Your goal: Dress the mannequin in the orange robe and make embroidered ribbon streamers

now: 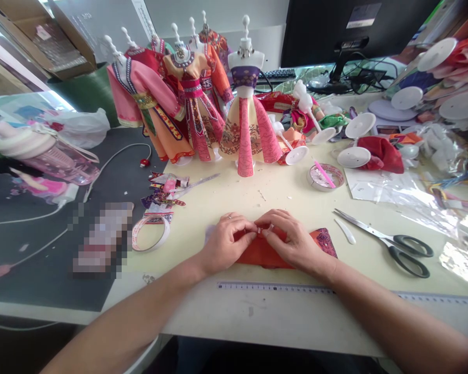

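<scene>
The left hand and the right hand pinch a small pale piece, grips almost closed. Below them, the orange cloth seems partly made, upper edge perhaps unfinished.

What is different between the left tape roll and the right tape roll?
The left tape roll shows tabletop inside, while the right tape roll holds pale scraps and a pink stick. The left tape roll lies nearer the front, the right tape roll farther back. Both lie flat.
</scene>
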Tool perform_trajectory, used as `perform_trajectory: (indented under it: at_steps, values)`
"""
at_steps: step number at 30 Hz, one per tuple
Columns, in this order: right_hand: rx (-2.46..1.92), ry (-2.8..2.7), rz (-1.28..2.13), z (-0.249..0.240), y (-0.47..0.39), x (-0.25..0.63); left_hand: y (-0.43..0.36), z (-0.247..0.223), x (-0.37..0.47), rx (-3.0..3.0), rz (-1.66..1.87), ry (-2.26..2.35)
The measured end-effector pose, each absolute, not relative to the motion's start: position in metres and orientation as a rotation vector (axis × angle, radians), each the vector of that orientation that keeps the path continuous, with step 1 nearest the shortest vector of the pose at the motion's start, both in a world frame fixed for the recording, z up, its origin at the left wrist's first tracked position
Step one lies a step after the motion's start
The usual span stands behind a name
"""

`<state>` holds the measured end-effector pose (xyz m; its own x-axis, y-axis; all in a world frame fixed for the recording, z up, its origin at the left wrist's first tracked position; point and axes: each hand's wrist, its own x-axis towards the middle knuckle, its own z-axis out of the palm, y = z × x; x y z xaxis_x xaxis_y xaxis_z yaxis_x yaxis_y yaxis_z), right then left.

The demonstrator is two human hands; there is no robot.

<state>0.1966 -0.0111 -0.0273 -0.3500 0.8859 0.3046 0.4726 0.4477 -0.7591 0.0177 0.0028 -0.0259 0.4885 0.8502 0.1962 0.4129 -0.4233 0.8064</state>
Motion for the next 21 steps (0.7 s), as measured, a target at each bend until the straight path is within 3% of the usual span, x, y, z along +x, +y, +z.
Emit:
perform_trajectory:
  at_steps: [21]
  values:
    - [-1.075, -2.044, 0.602, -0.0287, -0.0115, 0.1935, -0.0001, -0.0222, 0.0208, 2.064, 0.798, 1.041]
